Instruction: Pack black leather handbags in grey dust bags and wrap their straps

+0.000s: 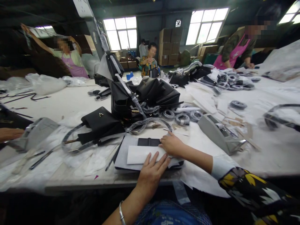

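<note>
A flat black bag [116, 158] lies before me at the table's front edge, topped with thin white paper [123, 148]. On that paper are a black panel with a raised strap [148, 142] and a folded white sheet [136, 155]. My left hand [152, 170] rests flat on the white sheet, its fingers spread. At the right end of the black panel is my right hand [172, 144], palm down. Its fingertips touch the panel and its outer finger stands apart; my left fingers partly hide its near side.
Black handbags [145, 97] are heaped behind the work, with wrapped coiled straps [182, 118] beside them. Grey tape dispensers [217, 132] stand to both sides. A co-worker's hand [10, 134] is at the left dispenser. Other people work across the table.
</note>
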A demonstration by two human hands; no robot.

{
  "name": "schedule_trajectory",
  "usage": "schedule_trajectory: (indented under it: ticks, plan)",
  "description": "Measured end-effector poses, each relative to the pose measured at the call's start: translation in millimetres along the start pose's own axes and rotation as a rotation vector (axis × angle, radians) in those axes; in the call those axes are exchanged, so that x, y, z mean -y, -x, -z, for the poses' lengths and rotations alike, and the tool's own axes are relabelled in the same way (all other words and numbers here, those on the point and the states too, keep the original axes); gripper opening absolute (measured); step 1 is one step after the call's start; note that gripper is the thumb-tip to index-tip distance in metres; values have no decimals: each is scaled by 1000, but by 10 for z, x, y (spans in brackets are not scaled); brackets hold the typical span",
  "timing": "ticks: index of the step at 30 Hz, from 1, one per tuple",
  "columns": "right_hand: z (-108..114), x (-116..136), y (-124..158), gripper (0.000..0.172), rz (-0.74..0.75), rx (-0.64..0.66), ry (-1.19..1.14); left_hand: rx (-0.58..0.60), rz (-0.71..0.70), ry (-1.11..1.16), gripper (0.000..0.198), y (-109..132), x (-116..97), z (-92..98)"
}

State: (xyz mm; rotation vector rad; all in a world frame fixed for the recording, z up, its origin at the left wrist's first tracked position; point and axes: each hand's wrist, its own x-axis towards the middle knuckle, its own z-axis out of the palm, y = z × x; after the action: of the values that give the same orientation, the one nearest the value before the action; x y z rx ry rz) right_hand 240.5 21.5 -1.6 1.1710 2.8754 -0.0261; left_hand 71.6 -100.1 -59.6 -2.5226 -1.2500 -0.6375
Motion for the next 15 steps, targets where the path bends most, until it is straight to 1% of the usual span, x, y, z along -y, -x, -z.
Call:
schedule_trajectory:
  ticks: [5,8,10,12,14,15]
  plan:
    - [-46,-31,182,31,50,-1,-47,-1,-18,19,48,13,5,-8]
    - [-45,7,407,32,65,-61,-144,16,-20,24,50,12,-5,20]
    - [-18,58,625,32,89,-164,-268,33,-23,22,53,8,-10,40]
    - [8,135,903,31,97,-310,-383,50,-24,24,55,5,-13,55]
    - [-9,247,1226,34,104,-452,-400,74,-16,33,57,0,-13,65]
    - [-47,316,1391,39,122,-494,-363,85,-13,39,57,-2,-13,69]
